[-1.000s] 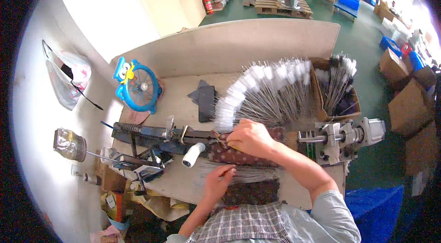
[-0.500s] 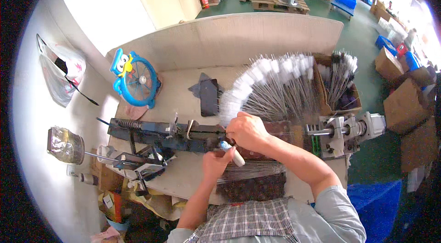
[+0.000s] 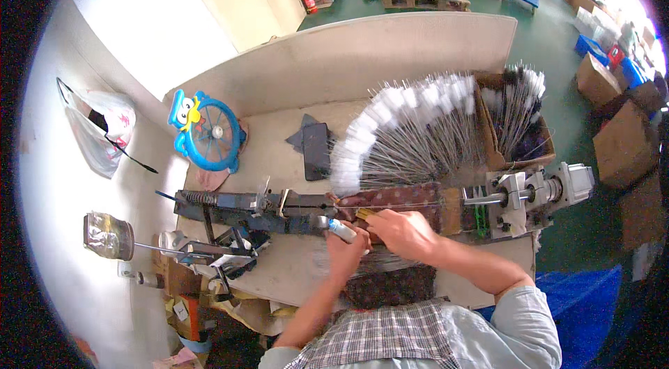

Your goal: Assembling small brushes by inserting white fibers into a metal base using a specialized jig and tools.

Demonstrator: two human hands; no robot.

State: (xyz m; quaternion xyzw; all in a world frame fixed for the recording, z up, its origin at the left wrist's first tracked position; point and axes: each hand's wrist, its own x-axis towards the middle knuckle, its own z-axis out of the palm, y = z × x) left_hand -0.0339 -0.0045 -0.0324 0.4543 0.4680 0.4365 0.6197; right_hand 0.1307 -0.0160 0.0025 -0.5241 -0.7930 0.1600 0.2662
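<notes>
My left hand (image 3: pixel 348 254) is closed around a slim white tube with a bluish end (image 3: pixel 340 229), tilted over the front of the bench fixture. Close beside it, my right hand (image 3: pixel 404 235) pinches a small flat yellow piece (image 3: pixel 364 213) whose kind I cannot make out. Both hands hover at the middle of a long dark metal fixture (image 3: pixel 230 207), by a reddish-brown cloth-like cover (image 3: pixel 411 196). A thin wire runs right from there toward a silver spindle unit (image 3: pixel 519 198). Behind the hands, many white-tipped wire brushes (image 3: pixel 411 111) lie fanned out.
A cardboard box (image 3: pixel 519 149) of dark-tipped brushes stands at the back right. A blue cartoon-bird fan (image 3: pixel 209 133) and a dark phone (image 3: pixel 316 151) sit at the back left. A lamp-like jar (image 3: pixel 109 235) juts from the left. A low beige board (image 3: pixel 362 52) edges the table.
My right hand has drawn back toward me and to the right, and the yellow piece now shows in its fingers. My left hand still grips the white tube, slightly farther right.
</notes>
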